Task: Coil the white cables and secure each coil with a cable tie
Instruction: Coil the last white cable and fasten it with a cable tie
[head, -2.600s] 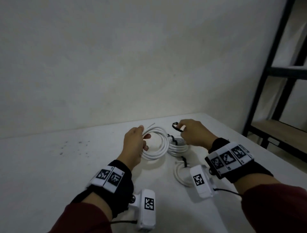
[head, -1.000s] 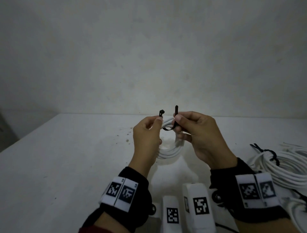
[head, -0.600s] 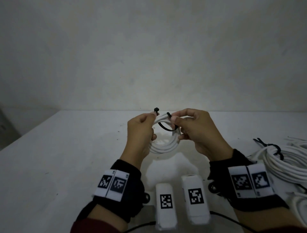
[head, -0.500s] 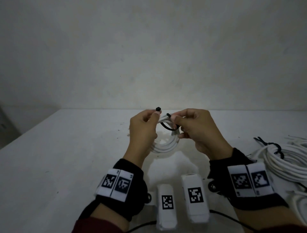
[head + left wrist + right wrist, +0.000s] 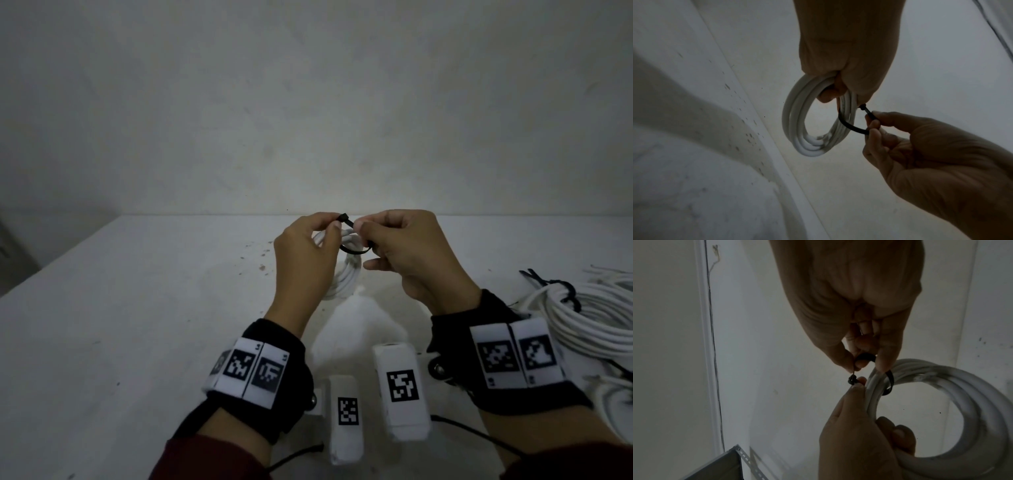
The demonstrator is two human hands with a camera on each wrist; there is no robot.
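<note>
My left hand point(image 5: 332, 226) grips a small white cable coil point(image 5: 346, 281) in the air above the table and pinches the head of a black cable tie point(image 5: 356, 251) at the coil's top. The strap loops loosely under the coil's strands. My right hand point(image 5: 363, 229) pinches the tie's tail right at the head. The left wrist view shows the coil point(image 5: 803, 123) hanging from my left hand point(image 5: 846, 78), with the tie point(image 5: 853, 128) arcing to my right hand point(image 5: 872, 123). In the right wrist view the tie point(image 5: 890, 381) wraps the coil point(image 5: 962, 394).
Larger white coils point(image 5: 599, 322) bound with black ties point(image 5: 570, 294) lie at the right of the white table point(image 5: 137, 308). A bare wall stands right behind the table's far edge. A metal shelf corner point(image 5: 725, 467) shows in the right wrist view.
The coil came up off the table into both hands. In the last half second my right hand brought the tie's tail to the head at my left fingers, closing the loop round the coil.
</note>
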